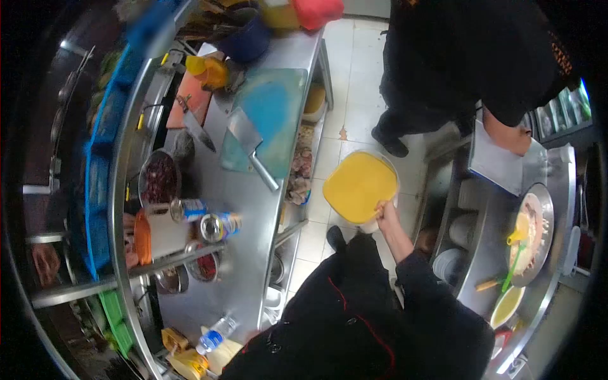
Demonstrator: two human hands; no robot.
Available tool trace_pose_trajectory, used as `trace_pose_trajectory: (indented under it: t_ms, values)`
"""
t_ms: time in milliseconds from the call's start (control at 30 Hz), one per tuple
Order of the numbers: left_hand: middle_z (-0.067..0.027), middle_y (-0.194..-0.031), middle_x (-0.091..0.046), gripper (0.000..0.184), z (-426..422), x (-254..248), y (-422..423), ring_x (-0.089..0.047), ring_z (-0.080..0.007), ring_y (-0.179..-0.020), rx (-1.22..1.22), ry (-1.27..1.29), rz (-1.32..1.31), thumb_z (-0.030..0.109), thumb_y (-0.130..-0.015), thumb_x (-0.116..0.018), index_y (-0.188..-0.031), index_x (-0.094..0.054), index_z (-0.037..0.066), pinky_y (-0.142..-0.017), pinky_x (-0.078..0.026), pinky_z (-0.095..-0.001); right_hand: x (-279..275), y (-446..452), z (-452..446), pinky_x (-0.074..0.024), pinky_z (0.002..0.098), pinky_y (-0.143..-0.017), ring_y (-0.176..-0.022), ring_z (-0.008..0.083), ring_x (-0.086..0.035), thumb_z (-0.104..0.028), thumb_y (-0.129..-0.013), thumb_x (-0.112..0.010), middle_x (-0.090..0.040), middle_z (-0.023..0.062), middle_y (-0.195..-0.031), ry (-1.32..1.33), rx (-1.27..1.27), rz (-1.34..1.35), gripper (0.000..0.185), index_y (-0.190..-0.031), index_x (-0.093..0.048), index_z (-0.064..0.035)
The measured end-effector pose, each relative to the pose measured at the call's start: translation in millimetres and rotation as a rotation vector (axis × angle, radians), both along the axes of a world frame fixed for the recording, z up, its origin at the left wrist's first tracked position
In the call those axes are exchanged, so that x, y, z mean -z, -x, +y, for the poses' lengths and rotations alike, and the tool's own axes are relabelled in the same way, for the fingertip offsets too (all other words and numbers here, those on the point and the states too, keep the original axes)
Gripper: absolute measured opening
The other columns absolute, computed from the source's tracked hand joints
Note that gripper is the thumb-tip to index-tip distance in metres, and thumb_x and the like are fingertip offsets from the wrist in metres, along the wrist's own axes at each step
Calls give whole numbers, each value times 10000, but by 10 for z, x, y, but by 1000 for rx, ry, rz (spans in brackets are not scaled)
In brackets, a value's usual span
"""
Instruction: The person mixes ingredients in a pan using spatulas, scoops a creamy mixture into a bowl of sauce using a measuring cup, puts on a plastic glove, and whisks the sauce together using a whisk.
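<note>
Starting at the far left, seeing blue bins beyond a curved steel rail. Moving inward over a steel table, finding a bowl of dark red pieces and, just below it, two cans, a nearer one and a farther one. Spotting a pointed knife lying partly across a reddish board and, at the near end, a clear plastic bottle (upright or tipped, being unable to tell which). Noting next a cleaver resting on a teal cutting board, with handle jutting past the edge. Holding a whitish container with a flat yellow top above the tiled floor, out in the aisle. Gripping its near right rim with the right hand, fingers curling round the edge; not seeing the left hand, so being unable to tell its grip. Facing another person in dark clothing, just past the container. Finishing at the right-hand counter, seeing a wide metal pan with a yellow funnel-like piece lying over pale contents.
</note>
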State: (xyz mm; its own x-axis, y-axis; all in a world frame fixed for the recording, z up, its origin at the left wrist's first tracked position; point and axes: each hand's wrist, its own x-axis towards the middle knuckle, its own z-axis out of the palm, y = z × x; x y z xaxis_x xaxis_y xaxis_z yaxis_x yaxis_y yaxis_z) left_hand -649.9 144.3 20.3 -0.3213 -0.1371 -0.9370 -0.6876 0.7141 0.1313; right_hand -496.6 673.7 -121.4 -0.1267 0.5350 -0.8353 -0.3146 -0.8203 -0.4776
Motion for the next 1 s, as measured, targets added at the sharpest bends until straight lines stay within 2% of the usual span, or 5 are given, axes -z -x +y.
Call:
trace_pose_trajectory:
  t_ms: [267,367,467,600,1000]
  values:
    - [-5,-711,-598,203,737,458,-131,-542,-105,-630,-180,127,-69,260,-838,-545,-835,-637,79,-550,-410,-237,734,1976,1567,-278,260,-343,-428,146,-447,20,-680,-500,-528,101,-602,-4,-11,-160,96,-768,-535,24]
    - [-10,-705,-598,202,1256,431,-103,-545,-109,-625,-201,129,-75,259,-836,-549,-830,-634,76,-543,-411,-236,1183,2771,2102,-280,273,-350,-412,138,-437,-1,-629,-556,-526,77,-603,-12,-56,-202,145,-772,-576,17]
    - [-16,-699,-599,202,1735,426,-21,-548,-114,-619,-228,138,-79,258,-835,-552,-825,-631,72,-536,-411,-235,1497,3432,2593,-297,276,-371,-449,141,-455,-32,-682,-549,-533,69,-639,-18,-233,-138,154,-830,-581,-3]
    - [-23,-691,-599,202,2134,297,23,-552,-120,-611,-269,183,-107,257,-833,-557,-819,-628,68,-526,-412,-233,1707,4284,3133,-304,274,-394,-474,150,-457,-53,-713,-541,-528,63,-664,-29,-149,-30,127,-829,-587,-24]
    - [-44,-667,-600,206,2746,182,-185,-564,-137,-588,-385,253,-112,253,-828,-572,-799,-617,54,-498,-415,-228,2197,4654,3416,-298,273,-398,-471,148,-448,-55,-721,-539,-514,55,-639,-3,-238,-36,78,-776,-592,-35]
